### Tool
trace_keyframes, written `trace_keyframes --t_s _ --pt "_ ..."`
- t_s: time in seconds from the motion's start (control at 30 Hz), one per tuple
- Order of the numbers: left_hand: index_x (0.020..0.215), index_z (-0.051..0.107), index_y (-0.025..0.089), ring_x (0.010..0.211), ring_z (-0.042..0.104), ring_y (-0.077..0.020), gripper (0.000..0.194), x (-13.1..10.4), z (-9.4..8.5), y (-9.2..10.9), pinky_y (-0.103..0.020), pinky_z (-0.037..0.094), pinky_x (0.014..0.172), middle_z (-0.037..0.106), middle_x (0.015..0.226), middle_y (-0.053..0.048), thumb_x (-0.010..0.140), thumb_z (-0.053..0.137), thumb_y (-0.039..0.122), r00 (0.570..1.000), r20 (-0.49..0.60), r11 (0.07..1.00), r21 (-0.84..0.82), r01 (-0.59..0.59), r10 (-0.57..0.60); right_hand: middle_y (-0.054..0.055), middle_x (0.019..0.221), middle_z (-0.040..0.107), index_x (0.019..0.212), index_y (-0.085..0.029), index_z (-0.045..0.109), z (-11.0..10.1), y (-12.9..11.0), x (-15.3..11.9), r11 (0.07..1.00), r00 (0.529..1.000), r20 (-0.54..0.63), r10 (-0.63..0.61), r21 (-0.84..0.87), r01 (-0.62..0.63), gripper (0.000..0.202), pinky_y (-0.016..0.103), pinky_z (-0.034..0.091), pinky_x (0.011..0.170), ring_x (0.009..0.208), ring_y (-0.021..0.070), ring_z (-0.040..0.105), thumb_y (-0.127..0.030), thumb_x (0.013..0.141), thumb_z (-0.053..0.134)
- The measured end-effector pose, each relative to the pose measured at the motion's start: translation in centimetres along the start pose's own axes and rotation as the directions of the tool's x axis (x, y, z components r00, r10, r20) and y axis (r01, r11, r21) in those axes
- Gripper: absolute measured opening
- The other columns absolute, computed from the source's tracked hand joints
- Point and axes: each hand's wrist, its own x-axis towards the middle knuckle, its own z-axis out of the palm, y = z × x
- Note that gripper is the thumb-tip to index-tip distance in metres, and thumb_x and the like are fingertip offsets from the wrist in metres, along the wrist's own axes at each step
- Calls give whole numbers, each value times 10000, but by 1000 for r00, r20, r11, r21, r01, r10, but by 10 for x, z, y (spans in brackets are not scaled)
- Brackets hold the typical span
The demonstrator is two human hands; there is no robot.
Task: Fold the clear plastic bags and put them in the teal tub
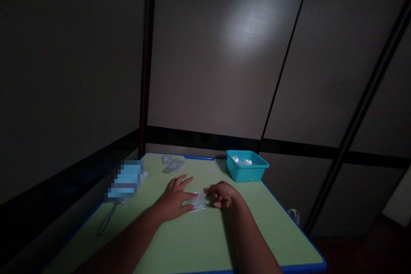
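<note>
A small clear plastic bag (pixel 199 202) lies flat on the light green table (pixel 192 239). My left hand (pixel 175 201) reaches over its left side with fingers spread, and two of the fingertips rest on the plastic. At the bag's right edge, my right hand (pixel 222 195) is closed, its fingers curled and the index fingertip close to the upper corner. Whether that fingertip touches the bag, or anything is inside the curled fingers, I cannot tell.
A turquoise basket (pixel 246 173) with clear plastic packets stands at the back right. Crumpled clear plastic (pixel 173 165) lies at the back left. A blurred-out blue item (pixel 126 182) with a strap sits at the left edge. Dark panels (pixel 208 72) rise behind the table.
</note>
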Motion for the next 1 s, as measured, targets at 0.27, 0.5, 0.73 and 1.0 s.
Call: trace_keyframes --t_s 0.27,0.5,0.73,1.0 --pt "1083 591 407 1304 191 -296 373 -1 -1 1 -504 157 1030 288 1430 20 714 619 454 1000 -4 1000 4 8 -8 -99 372 365 668 -123 568 4 -5 -10 996 995 41 93 -18 -92 108 158 444 376 269 8 247 -181 745 519" --pt "1094 587 396 1306 180 -293 378 -1 -3 2 -496 168 1030 292 1428 15 721 610 455 1000 1 1000 7 11 -11 -85 349 409 604 -125 548 9 -4 -10 984 990 106 89 -161 -71 128 207 477 360 252 24 305 -182 719 543" --pt "1096 594 373 1299 197 -292 402 -2 -4 4 -476 189 1034 311 1417 1 705 625 465 1000 3 1000 -24 17 -17 -67 324 425 494 -119 516 26 -3 -5 944 995 3 99 -317 -93 152 236 487 342 243 60 377 -57 625 563" --pt "1245 467 237 1192 405 -202 409 18 19 -11 -374 300 1016 498 1269 -74 850 439 338 982 -147 939 -337 64 -119 -79 317 418 548 -144 498 25 -1 -2 913 1000 13 -22 -407 25 118 237 455 293 231 76 384 -93 647 535"
